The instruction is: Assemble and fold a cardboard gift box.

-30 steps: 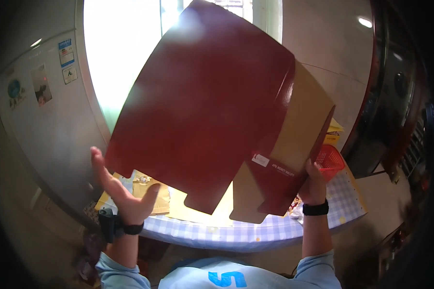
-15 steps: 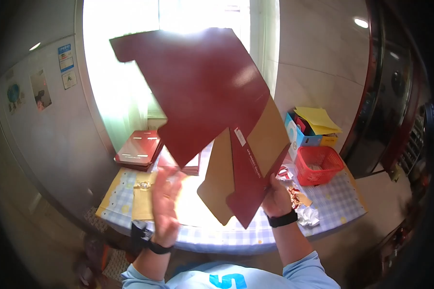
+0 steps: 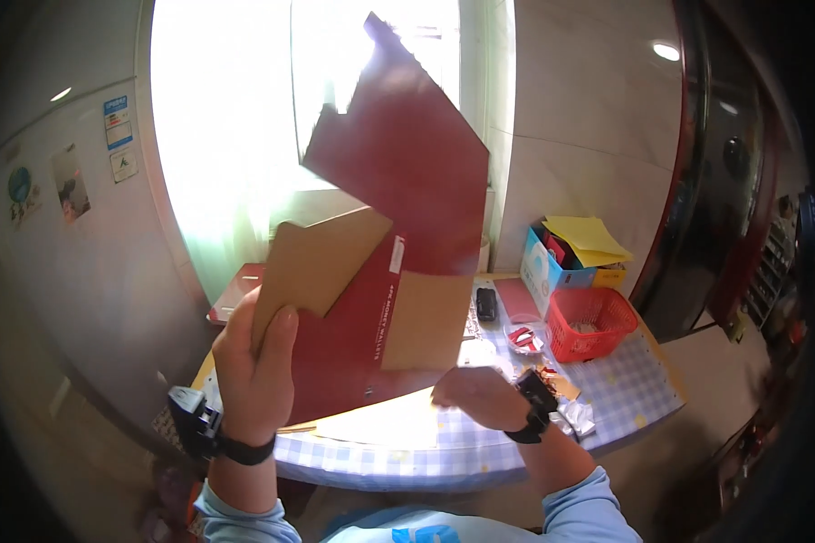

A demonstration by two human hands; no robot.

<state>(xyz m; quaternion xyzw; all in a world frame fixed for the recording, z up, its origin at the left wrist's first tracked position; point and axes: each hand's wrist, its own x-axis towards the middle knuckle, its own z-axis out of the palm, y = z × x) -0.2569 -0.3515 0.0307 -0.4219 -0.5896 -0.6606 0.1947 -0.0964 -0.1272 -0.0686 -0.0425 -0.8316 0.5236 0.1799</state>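
In front of me I hold up a flat cardboard box blank (image 3: 435,199), dark red on its printed faces and plain brown on two folded-over parts. My left hand (image 3: 258,366) is closed on its lower left flap, the thumb on the near brown side and the fingers mostly behind. My right hand (image 3: 482,396) is at the lower right corner, its fingers bent and pressed together. Whether the right fingertips still pinch the edge is hidden. The blank stands upright, its narrow tip toward the window.
A blue checked tablecloth (image 3: 407,466) covers the table. At its right are a red plastic basket (image 3: 593,321), a blue box (image 3: 552,262) with yellow paper (image 3: 589,240), a black object (image 3: 486,305), a clear bowl (image 3: 525,339) and crumpled white paper (image 3: 578,418). A red box (image 3: 237,294) shows at left.
The box blank has turned and moved lower. My left hand, open and apart from it before, has closed on a brown flap. My right hand has shifted left along the lower edge.
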